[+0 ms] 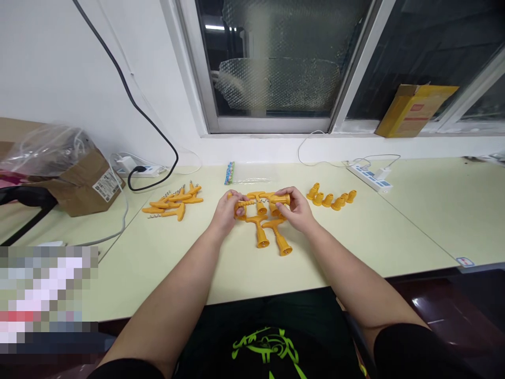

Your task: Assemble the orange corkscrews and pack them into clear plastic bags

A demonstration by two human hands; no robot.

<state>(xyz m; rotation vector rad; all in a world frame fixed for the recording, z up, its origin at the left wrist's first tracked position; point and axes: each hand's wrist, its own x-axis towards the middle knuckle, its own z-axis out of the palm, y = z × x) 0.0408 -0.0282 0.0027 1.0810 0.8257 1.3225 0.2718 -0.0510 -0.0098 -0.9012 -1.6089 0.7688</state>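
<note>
In my left hand point(229, 211) is a yellow corkscrew point(248, 203), its metal spiral pointing right. My right hand point(299, 211) grips a yellow bell-shaped sleeve point(281, 199) between thumb and fingers, its narrow end toward the spiral. Whether the tip has entered the sleeve I cannot tell. Beneath and in front of both hands lie several yellow corkscrews with sleeves fitted, including one point(261, 236) and another point(282, 243) toward me. A pile of bare-spiral corkscrews point(176, 199) is on the left. Several loose sleeves point(327, 200) stand to the right.
A transparent plastic bag point(256, 173) lies behind my hands on the table point(165, 266). Power strips point(369, 176) with cables sit along the wall. On the left is an open cardboard box point(84, 192); a yellow carton point(416, 111) leans on the window.
</note>
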